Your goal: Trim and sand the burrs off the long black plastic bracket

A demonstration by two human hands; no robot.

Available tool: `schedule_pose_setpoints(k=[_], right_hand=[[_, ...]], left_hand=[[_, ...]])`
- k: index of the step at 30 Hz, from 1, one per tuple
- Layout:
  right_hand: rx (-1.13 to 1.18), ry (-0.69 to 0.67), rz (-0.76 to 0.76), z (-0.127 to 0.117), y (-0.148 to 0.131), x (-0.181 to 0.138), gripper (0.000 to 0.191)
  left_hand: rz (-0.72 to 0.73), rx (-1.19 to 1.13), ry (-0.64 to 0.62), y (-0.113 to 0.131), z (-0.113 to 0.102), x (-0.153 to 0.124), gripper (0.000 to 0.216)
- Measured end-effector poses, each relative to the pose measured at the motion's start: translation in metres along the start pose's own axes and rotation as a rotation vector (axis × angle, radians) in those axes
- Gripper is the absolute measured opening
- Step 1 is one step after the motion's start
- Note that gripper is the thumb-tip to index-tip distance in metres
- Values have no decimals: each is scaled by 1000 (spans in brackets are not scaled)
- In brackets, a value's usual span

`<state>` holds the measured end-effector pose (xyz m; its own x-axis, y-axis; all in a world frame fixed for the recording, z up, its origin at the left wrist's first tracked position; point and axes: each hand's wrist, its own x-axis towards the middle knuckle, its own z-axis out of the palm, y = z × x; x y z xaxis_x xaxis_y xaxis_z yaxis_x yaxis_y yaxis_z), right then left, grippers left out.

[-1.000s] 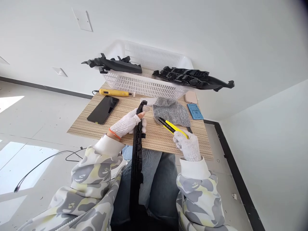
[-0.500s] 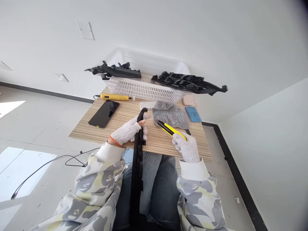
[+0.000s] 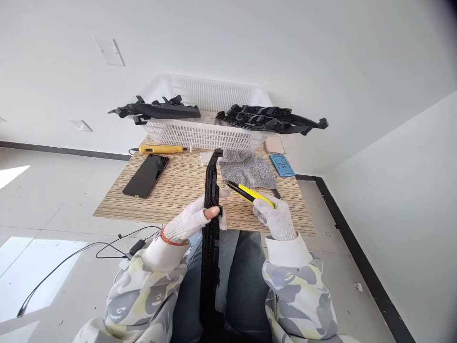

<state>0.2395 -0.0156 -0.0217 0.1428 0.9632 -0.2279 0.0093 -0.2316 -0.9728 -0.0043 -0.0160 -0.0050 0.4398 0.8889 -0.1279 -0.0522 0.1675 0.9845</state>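
Gripped in my left hand is a long black plastic trim part, upright in view, its hooked top end over the table and its lower end down by my lap. The bare thumb lies across its front. My right hand is closed round a yellow and black utility knife. The knife's tip points left, close to the black part but apart from it. Both hands wear white knitted gloves. A grey cloth lies on the table just beyond the knife.
A white plastic basket stands at the table's back, with black trim parts and more black parts across it. A phone, a yellow corded tool and a blue packet lie around. Cables trail on the floor.
My left hand has slid lower along the black part, and more of its top end shows. The knife stays in my right hand. The whole view has shifted slightly.
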Motion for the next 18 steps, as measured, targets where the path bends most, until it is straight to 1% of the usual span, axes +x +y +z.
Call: schedule_pose_setpoints(k=[2, 4, 9, 11, 15, 16, 18], right_hand=[[10, 16, 16, 1, -3, 0, 45], [31, 30, 35, 2, -6, -1, 46], [56, 20, 49, 2, -9, -2, 43], [57, 4, 39, 2, -6, -1, 41], [58, -34, -9, -1, 0, 0, 42], [53, -43, -19, -2, 1, 0, 44], [17, -59, -28, -3, 2, -1, 47]], left_hand=[[7, 95, -11, 1, -2, -1, 73], [-27, 120, 7, 1, -2, -1, 71], [-81, -39, -24, -2, -5, 3, 70], [-92, -55, -34, -2, -7, 4, 69], [-93, 42, -64, -1, -7, 7, 61], [-85, 93, -55, -1, -6, 8, 56], [-46, 244, 13, -2, -3, 11, 46]])
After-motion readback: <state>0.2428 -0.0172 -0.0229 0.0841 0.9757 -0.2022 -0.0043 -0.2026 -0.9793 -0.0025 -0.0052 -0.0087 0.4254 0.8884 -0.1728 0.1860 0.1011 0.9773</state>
